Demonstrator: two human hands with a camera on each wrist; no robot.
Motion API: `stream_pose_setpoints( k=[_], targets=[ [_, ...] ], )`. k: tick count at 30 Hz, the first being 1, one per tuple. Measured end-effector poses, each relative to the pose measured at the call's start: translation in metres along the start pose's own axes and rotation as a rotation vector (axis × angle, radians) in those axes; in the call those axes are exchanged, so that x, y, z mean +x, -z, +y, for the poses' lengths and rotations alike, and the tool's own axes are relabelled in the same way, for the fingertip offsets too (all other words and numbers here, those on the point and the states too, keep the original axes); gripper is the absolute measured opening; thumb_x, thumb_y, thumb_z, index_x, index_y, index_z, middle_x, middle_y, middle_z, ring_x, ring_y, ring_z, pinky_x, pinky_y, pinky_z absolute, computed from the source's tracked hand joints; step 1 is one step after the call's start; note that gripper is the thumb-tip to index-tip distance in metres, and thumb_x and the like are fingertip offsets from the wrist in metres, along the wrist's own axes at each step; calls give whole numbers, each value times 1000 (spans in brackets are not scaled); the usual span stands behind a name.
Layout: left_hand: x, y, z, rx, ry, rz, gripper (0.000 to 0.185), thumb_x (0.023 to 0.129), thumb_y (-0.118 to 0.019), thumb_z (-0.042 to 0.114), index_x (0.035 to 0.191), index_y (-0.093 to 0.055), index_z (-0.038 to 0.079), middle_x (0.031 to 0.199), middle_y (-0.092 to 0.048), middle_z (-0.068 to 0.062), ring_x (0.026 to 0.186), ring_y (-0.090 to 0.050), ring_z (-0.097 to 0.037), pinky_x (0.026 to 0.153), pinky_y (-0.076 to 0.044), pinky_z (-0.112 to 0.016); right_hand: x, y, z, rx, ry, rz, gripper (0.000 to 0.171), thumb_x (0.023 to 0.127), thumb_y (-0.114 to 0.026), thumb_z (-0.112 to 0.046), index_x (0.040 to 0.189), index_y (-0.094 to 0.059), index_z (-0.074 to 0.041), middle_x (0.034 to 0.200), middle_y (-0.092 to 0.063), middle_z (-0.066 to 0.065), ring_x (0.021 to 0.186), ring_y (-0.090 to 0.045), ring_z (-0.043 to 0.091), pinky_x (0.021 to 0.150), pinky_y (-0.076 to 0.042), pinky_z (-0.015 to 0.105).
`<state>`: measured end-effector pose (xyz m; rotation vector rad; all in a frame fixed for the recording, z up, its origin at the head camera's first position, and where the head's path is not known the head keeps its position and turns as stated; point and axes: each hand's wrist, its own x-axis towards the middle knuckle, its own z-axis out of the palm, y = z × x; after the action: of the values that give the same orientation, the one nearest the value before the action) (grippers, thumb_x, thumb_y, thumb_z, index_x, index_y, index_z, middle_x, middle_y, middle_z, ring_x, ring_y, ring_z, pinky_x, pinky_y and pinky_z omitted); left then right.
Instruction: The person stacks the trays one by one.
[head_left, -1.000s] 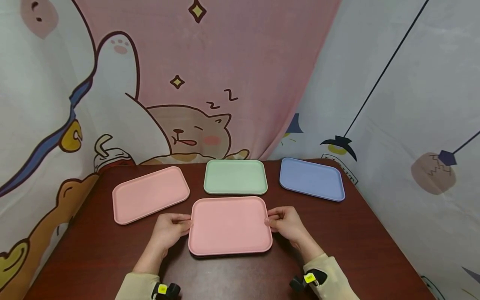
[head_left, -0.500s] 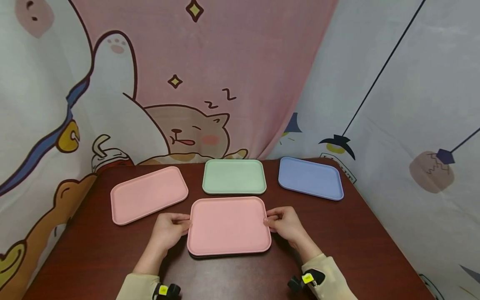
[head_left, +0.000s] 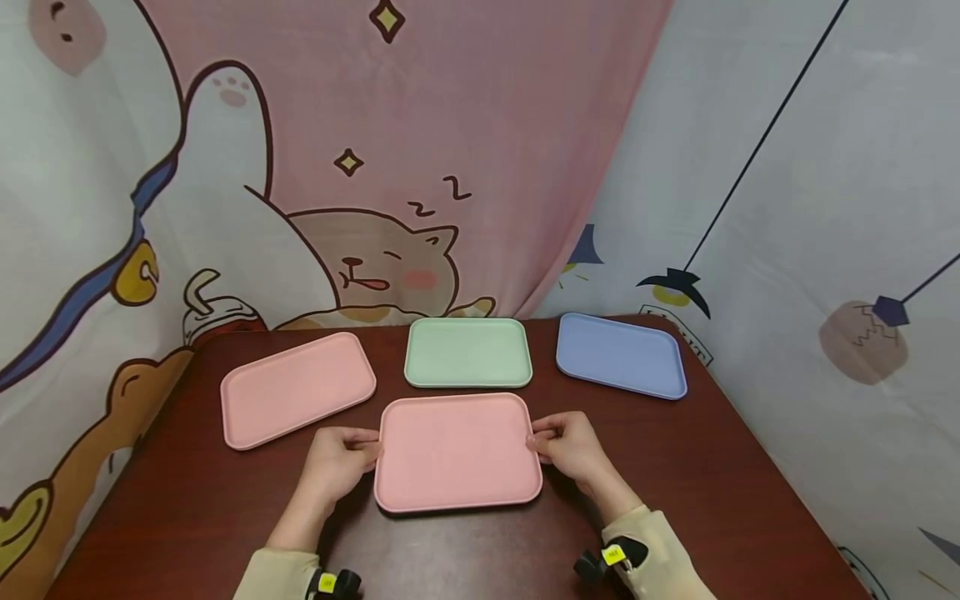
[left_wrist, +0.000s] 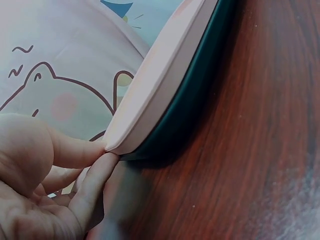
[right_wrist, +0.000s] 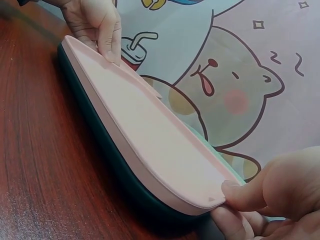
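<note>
The flat pink rectangular plastic tray sat at the near centre of the dark red-brown wooden table, stacked on a dark green tray w/ only its edge showing. L hand pinched the pink tray's left rim, thumb on top, fingers curled under; R hand pinched the right rim likewise. Beyond lay a 2nd pink tray at left, a mint-green tray in the middle & a blue tray at right, each apart.
</note>
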<state>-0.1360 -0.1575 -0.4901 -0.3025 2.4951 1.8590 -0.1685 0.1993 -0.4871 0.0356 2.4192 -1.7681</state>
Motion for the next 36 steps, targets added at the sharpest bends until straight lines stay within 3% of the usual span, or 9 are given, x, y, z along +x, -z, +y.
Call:
stream_pose_setpoints(
  k=[10,24,36],
  targets=[
    [-1,1,2,-6,-12,-16,19,93,-72,-8,110,-73,-16,90,-74,-17,86,-75,-26,74,-66,-34,1,0,1,11,-2,-6,17,92,-74,10,109,-74,14,89,-74,12,79,-71,20,68,-66,35],
    [-1,1,4,4,23,-21,21,94,-72,-6,111,-73,-16,94,-74,-19,88,-75,-27,76,-66,-37,2,-2,6,11,-5,18,14,92,-75,9,105,-75,12,88,-73,12,78,-71,20,66,-66,34],
    [-1,4,7,21,15,-37,20,94,-73,-3,109,-74,-15,101,-74,-21,90,-76,-28,78,-66,-39,-1,5,4,42,10,-19,16,93,-74,9,107,-73,15,93,-75,16,78,-72,19,65,-66,32]
  ],
)
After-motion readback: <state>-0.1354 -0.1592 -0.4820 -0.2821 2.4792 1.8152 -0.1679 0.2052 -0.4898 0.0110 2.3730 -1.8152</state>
